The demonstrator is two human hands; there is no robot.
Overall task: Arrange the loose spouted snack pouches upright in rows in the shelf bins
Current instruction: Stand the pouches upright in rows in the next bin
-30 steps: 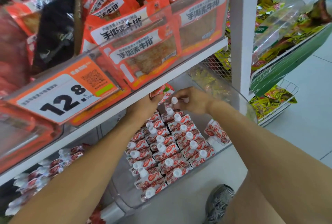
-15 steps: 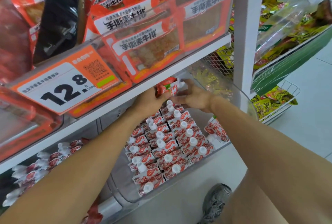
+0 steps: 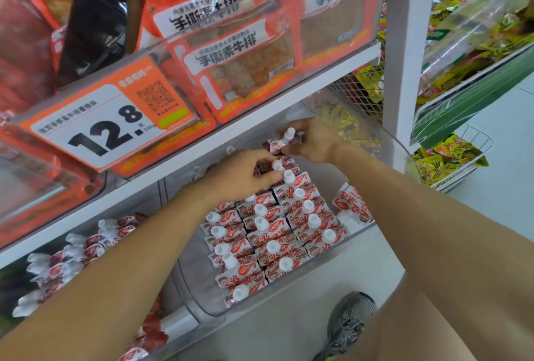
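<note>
Your right hand (image 3: 313, 141) pinches one spouted pouch (image 3: 281, 142) at the far end of the clear bin (image 3: 384, 141), just under the edge of the white shelf (image 3: 260, 126). The pouch sits above the rows, white cap up, tilted slightly, and is not seated among the others.

Your left hand (image 3: 242, 175) rests on the back of the rows, fingers curled down over the rearmost pouches. Whether they actually grip a pouch cannot be determined; the fingertips are hidden among the packs.

The rows of pouches (image 3: 274, 233) stand upright in the bin, red and white with white caps, in roughly three lines running from front to back. The left line is less even, with several packs leaning. One loose pouch (image 3: 351, 204) lies apart against the bin's right wall, tilted, just beside the right-hand row.

A second bin to the left holds further pouches (image 3: 69, 259), lying on their sides with caps pointing left.

On the shelf above, orange snack packets (image 3: 231, 54) fill a clear tray, with a price tag (image 3: 109, 126) reading 12.8 on its front. Yellow packets (image 3: 450, 155) occupy wire baskets to the right. A grey shoe (image 3: 349, 320) stands on the floor below the bin.
</note>
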